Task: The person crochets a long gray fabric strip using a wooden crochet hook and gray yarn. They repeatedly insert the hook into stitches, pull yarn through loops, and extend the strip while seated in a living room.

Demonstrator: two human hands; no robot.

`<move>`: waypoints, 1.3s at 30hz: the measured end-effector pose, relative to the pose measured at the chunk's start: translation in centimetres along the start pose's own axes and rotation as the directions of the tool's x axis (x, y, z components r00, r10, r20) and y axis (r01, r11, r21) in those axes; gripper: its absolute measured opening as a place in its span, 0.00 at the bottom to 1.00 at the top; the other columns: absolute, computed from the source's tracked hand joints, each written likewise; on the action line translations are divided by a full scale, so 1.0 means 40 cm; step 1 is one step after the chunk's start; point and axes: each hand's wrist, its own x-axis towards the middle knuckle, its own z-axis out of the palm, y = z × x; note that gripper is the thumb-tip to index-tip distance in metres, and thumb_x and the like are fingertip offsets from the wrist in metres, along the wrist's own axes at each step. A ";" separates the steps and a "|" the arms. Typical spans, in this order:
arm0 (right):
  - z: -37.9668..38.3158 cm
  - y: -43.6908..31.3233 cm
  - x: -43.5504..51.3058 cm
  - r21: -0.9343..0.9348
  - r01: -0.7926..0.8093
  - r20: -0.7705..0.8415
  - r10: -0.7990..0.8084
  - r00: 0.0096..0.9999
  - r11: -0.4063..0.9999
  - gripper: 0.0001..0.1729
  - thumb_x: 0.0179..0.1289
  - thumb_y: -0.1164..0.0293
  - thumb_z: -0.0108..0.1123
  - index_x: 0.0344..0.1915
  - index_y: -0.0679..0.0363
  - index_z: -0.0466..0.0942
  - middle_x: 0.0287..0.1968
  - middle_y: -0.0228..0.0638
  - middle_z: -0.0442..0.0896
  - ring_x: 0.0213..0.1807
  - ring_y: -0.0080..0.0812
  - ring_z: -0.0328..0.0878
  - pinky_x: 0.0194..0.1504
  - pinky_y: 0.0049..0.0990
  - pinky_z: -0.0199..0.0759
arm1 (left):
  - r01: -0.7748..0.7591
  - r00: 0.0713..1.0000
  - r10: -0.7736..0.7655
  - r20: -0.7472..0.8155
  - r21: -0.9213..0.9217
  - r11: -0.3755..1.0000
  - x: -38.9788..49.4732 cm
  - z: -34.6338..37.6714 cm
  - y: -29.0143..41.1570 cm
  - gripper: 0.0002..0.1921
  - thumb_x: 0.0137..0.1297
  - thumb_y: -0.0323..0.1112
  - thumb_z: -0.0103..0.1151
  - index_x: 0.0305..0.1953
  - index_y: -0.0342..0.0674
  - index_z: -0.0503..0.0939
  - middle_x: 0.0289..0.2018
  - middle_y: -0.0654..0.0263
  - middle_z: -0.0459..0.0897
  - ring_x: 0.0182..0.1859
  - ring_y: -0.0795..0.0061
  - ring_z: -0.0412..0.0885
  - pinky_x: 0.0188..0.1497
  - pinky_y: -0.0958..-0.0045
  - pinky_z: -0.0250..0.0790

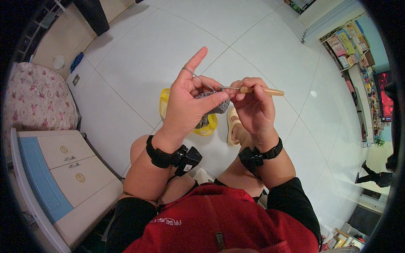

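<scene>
Between thumb and fingers, my left hand [193,98] pinches a small piece of grey crochet work [222,107]. Its index finger points up, with a strand of grey yarn [202,79] looped around it and running down to the work. My right hand [254,104] grips a crochet hook [272,91] by its tan handle. The hook's metal shaft points left, and its tip meets the top edge of the work near my left fingertips. Below the hands, a yellow-edged bag [208,129] with grey material in it is partly hidden by my left hand.
White floor tiles [269,57] spread around my legs. A cream shoe [232,126] is on my foot. To the left stand a white and blue cabinet [72,167] and a flower-patterned cover [41,98]. Shelves of books [346,44] and a lit screen [384,95] are at the right.
</scene>
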 end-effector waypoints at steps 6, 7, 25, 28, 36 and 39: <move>-0.002 -0.011 -0.003 -0.067 0.014 -0.068 -0.019 0.998 0.998 0.12 0.67 0.66 0.49 0.40 0.64 0.73 0.28 0.39 0.77 0.37 0.36 0.77 0.46 0.38 0.72 | 0.016 1.000 -0.017 0.003 0.046 0.999 0.000 -0.001 0.008 0.41 0.55 0.18 0.62 0.68 0.36 0.51 0.33 0.62 0.81 0.37 0.81 0.79 0.42 0.81 0.73; -0.004 -0.014 -0.001 -0.079 0.024 -0.056 -0.029 0.998 0.997 0.11 0.67 0.67 0.49 0.39 0.64 0.72 0.28 0.39 0.77 0.36 0.36 0.77 0.45 0.38 0.72 | 0.021 1.000 -0.021 -0.005 0.064 0.998 0.001 -0.002 0.009 0.41 0.55 0.19 0.62 0.68 0.36 0.51 0.32 0.62 0.81 0.36 0.82 0.79 0.40 0.81 0.72; 0.006 0.012 -0.016 -0.113 0.009 -0.054 -0.015 0.998 0.994 0.13 0.65 0.69 0.56 0.47 0.64 0.73 0.34 0.38 0.79 0.40 0.30 0.75 0.46 0.29 0.70 | 0.046 0.999 -0.046 0.009 0.002 0.999 0.004 0.009 -0.012 0.39 0.55 0.20 0.62 0.67 0.36 0.54 0.32 0.64 0.81 0.33 0.84 0.77 0.36 0.83 0.72; 0.009 0.009 -0.018 -0.345 0.041 -0.070 -0.069 0.995 0.938 0.16 0.64 0.70 0.58 0.50 0.63 0.73 0.36 0.37 0.79 0.39 0.27 0.75 0.44 0.25 0.71 | 0.036 0.999 -0.036 0.011 -0.014 0.999 0.004 0.009 -0.010 0.39 0.56 0.20 0.62 0.67 0.35 0.54 0.32 0.64 0.81 0.35 0.83 0.78 0.38 0.82 0.72; 0.030 0.012 -0.012 -0.297 -0.067 -0.221 0.000 0.975 0.953 0.16 0.71 0.61 0.48 0.48 0.61 0.73 0.35 0.36 0.78 0.25 0.18 0.71 0.17 0.14 0.61 | 0.014 1.000 -0.014 0.007 0.079 0.997 -0.001 0.011 -0.013 0.33 0.63 0.23 0.55 0.67 0.34 0.53 0.32 0.60 0.83 0.32 0.84 0.77 0.35 0.84 0.70; 0.026 -0.017 -0.006 -0.225 -0.169 -0.282 0.101 0.954 0.960 0.17 0.71 0.59 0.48 0.48 0.60 0.72 0.32 0.34 0.77 0.18 0.16 0.64 0.16 0.13 0.55 | -0.042 0.999 0.044 -0.022 0.096 0.994 0.001 0.011 -0.020 0.30 0.66 0.25 0.50 0.67 0.34 0.53 0.32 0.59 0.83 0.28 0.85 0.76 0.31 0.85 0.69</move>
